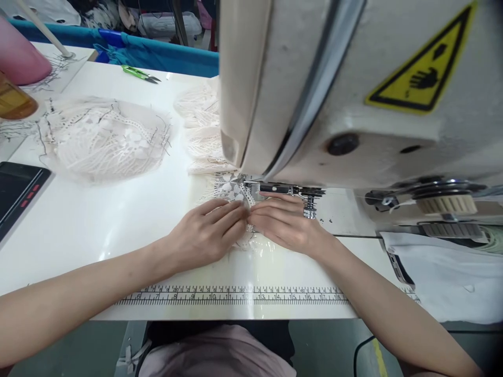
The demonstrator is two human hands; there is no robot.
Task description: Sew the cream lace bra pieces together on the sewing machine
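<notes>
White lace fabric [231, 187] lies under the needle area of a sewing machine [251, 78]. My left hand [210, 228] presses on it from the left, fingers together and closed on its near edge. From the right, my right hand [285, 222] grips the same lace, its fingertips meeting those of the left in front of the presser foot. The machine's metal thread-tension parts [309, 207] partly cover the right hand. More gathered lace [204, 131] continues behind, up along the left side of the machine head.
A lace pile [110, 139] with dark threads lies on the white table [118, 220]. Green thread snips [139, 74] rest at the back. A phone [19, 193] is at left, near a pink thread cone [23, 52]. White cloth [451, 283] lies right; a ruler strip [236, 296] runs along the front.
</notes>
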